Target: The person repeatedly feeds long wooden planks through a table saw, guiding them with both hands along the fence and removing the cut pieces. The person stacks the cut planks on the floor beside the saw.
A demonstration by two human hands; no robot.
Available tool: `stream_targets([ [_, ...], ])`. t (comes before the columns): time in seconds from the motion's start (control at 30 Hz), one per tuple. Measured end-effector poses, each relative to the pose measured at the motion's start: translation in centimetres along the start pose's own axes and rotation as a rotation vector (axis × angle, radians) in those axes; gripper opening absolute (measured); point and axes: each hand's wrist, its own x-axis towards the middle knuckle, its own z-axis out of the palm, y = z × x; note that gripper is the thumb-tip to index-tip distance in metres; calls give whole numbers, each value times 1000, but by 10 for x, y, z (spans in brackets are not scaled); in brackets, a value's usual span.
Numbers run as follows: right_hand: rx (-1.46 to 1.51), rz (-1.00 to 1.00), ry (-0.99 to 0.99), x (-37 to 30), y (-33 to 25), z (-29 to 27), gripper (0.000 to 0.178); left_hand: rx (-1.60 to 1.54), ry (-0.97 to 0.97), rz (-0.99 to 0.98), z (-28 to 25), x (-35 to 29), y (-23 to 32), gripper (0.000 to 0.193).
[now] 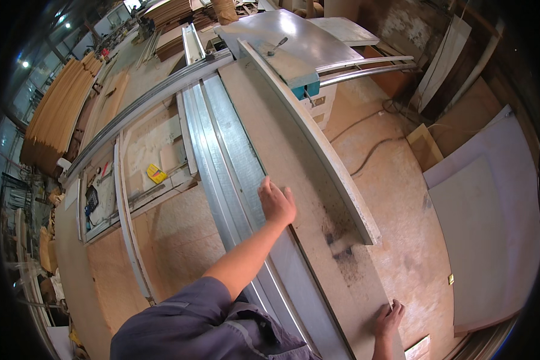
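Observation:
A long, narrow, dull brown board [300, 174] lies lengthwise beside the ribbed metal sliding table [213, 144] of a panel saw. My left hand [276, 203] is closed at the board's left edge, its thumb over the top face and its fingers curled by the metal. Lower right, my right hand [390, 319] holds the board's right edge near the close end, with the fingers bent and partly hidden. A pale raised strip [318, 144] runs along the board's right side. Dark smudges mark the board's near part.
Beyond stands a shiny metal tabletop [288, 39] with a small dark-handled tool [277, 46] on it. A metal crossbar frame [156, 96] extends left, near a yellow tape measure [156, 174]. Stacked wood sheets [60, 108] stand far left; large panels [486, 240] lean at right. A cable [372, 147] crosses the floor.

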Motion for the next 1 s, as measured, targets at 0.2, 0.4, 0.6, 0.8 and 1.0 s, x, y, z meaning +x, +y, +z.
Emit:
stream_targets([
  [0.2, -32, -533, -294, -83, -54, -16, 47, 13, -20, -187, -7, 54, -6, 65],
  [0.4, -170, -643, -262, -96, -50, -7, 44, -2, -40, -172, -13, 52, -7, 65],
  [0.6, -196, -700, -260, -91, -63, -3, 46, -32, -39, -193, -16, 61, -13, 63],
  [0.8, -200, -702, -294, -92, -64, 8, 45, -58, -57, -228, -21, 67, -13, 62],
  [1.0, -204, -699, -286, -100, -65, 21, 48, -18, -32, -185, -19, 71, -26, 63],
])
